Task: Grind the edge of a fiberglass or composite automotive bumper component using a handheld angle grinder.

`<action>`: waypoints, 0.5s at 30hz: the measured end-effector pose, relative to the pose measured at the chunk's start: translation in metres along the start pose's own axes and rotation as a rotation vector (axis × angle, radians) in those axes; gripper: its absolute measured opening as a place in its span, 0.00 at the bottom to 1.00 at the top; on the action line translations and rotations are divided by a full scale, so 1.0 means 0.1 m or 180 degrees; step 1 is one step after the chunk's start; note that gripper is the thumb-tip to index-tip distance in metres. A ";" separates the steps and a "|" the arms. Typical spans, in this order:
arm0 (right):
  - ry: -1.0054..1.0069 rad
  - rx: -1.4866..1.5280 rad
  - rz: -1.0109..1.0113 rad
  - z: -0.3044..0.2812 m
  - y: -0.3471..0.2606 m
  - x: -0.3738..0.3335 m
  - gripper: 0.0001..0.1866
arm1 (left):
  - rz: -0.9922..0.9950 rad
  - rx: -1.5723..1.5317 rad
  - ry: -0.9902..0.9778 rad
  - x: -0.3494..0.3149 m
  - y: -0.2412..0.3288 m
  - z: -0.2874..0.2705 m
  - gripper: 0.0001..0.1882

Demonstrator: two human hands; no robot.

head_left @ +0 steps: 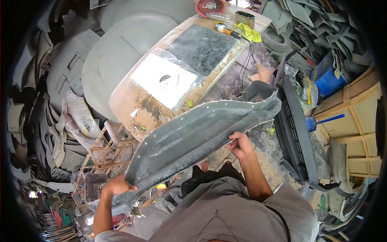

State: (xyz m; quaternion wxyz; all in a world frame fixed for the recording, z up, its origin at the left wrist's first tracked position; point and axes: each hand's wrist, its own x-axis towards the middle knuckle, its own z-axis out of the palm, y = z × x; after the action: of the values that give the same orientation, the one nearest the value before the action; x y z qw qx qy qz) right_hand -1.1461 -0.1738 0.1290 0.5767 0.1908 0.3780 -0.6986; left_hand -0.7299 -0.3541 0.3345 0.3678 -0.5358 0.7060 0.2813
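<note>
Currently held: one long grey panel (193, 135), moulded, small holes along its far rim, spanning both hands. Left hand (117, 185): closed on the panel's left end, thumb on the upper face, fingers mostly hidden. Right hand (241, 146): closed in a pinch on the near edge, thumb and fingertips only.

Hazards, as judged:
1. Twist or slip: the right pinch takes little of the edge, and a free length runs on beyond it.
2. Knock: the free end lies near the dark bumper-like part (301, 129) right of the right hand; whether they touch cannot be told.
3. Scraped fingers, should the rough near edge slide through the grip.
4. Snag, if the far rim swings into the black cable (249, 52) ahead of the right hand.

Containers:
- Grey tub (258, 85), ahead of the right hand, partly behind the panel; contents unclear.
- Blue bin (330, 78), well off to the right hand's far right; grey scraps at its mouth.
- Clear bag (309, 92), between blue bin and right hand; yellow showing, contents uncertain.
- Square tin (245, 21), well ahead of the right hand; inside too dark to read.
- Dark box (88, 189), just left of the left hand; contents indistinct.
</note>
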 end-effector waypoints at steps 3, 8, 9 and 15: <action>-0.0257 0.0146 -0.0151 0.06 -0.15 -0.35 0.12 | 0.0040 0.0145 0.0145 -0.31 0.09 -0.15 0.38; -0.0584 0.0292 -0.0440 0.51 -0.45 -1.07 0.12 | 0.0183 0.0066 0.0280 -1.07 0.27 -0.50 0.41; -0.0655 0.0302 -0.0438 0.62 -0.52 -1.23 0.12 | 0.0135 0.0065 0.0334 -1.23 0.29 -0.54 0.42; -0.1207 0.0121 -0.0816 1.20 -0.84 -2.18 0.17 | -0.0059 0.0399 0.1070 -2.24 0.10 -0.82 0.47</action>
State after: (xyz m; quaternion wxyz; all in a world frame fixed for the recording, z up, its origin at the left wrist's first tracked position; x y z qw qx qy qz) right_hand -1.1486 -0.1155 0.3852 0.5403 0.0173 0.2708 -0.7965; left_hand -0.7226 -0.2931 0.5646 0.2799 -0.5578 0.7688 0.1399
